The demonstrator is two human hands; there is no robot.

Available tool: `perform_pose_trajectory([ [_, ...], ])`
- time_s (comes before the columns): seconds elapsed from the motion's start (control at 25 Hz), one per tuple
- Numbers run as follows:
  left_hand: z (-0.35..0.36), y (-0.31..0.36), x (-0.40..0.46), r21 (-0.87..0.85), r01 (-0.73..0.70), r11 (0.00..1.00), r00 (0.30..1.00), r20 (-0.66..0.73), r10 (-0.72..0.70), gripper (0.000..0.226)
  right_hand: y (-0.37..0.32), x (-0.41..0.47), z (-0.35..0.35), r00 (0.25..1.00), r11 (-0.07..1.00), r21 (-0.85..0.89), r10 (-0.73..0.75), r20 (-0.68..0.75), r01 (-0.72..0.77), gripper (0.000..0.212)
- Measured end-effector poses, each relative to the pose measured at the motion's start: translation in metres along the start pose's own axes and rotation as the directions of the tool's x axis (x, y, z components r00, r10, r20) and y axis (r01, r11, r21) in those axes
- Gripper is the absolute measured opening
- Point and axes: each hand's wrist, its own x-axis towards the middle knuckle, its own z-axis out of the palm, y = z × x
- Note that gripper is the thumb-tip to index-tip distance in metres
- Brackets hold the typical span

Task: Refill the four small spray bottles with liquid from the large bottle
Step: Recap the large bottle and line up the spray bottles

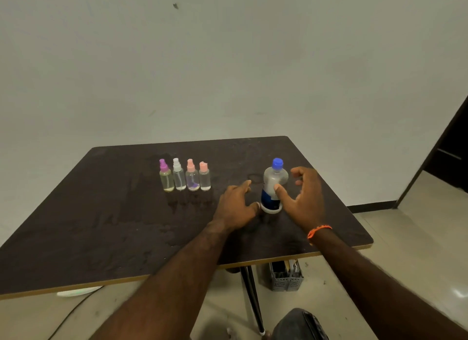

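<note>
Hands flank the large bottle (274,185) on the desk (106,213), right hand (304,197) fingers spread to grasp, left hand (236,205) relaxed, spray bottles (184,177) lined ready far left.

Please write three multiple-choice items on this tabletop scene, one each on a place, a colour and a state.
1. Where does the row of four small spray bottles stand relative to the large bottle?
A. to its left
B. to its right
C. behind it

2. What colour is the large bottle's cap?
A. red
B. blue
C. green

3. What state is the large bottle in?
A. lying down
B. upright, uncapped
C. upright, capped

Answers: 1 A, the row stands left of it on the table. 2 B, the cap is blue. 3 C, it stands capped between the left hand and right hand.
</note>
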Motion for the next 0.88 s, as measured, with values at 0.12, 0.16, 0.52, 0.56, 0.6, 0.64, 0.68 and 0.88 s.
perform_pose_trajectory([
  [0.12, -0.029, -0.020, -0.015, 0.047, -0.016, 0.999, 0.995, -0.101, 0.021, 0.076, -0.030, -0.013, 0.014, 0.984, 0.984, 0.000, -0.175, 0.042, 0.175, 0.037],
  [0.16, -0.040, -0.027, -0.022, 0.059, -0.004, 0.998, 0.993, -0.120, 0.011, 0.075, -0.039, -0.018, 0.024, 0.975, 0.979, 0.015, -0.202, 0.090, 0.201, 0.035],
  [0.52, -0.127, -0.135, -0.059, 0.059, 0.233, 0.971, 0.926, -0.320, -0.203, 0.043, -0.068, -0.007, 0.132, 0.890, 0.998, -0.034, -0.039, 0.455, 0.061, 0.056],
  [0.56, -0.134, -0.144, -0.055, 0.047, 0.270, 0.962, 0.905, -0.354, -0.237, 0.042, -0.066, 0.000, 0.145, 0.885, 0.999, -0.044, 0.007, 0.466, 0.015, 0.063],
  [0.6, -0.138, -0.151, -0.049, 0.031, 0.305, 0.952, 0.884, -0.381, -0.270, 0.047, -0.063, 0.007, 0.156, 0.880, 0.998, -0.050, 0.061, 0.471, -0.043, 0.072],
  [0.64, -0.141, -0.154, -0.042, 0.008, 0.334, 0.943, 0.870, -0.389, -0.304, 0.058, -0.060, 0.015, 0.166, 0.873, 0.993, -0.051, 0.116, 0.474, -0.104, 0.082],
  [0.68, -0.143, -0.159, -0.032, -0.023, 0.359, 0.933, 0.863, -0.371, -0.342, 0.074, -0.055, 0.023, 0.175, 0.861, 0.986, -0.050, 0.163, 0.481, -0.158, 0.092],
  [0.88, -0.151, -0.183, 0.015, -0.189, 0.339, 0.922, 0.914, -0.167, -0.370, 0.113, -0.035, 0.054, 0.210, 0.764, 0.962, 0.009, 0.212, 0.609, -0.274, 0.112],
])
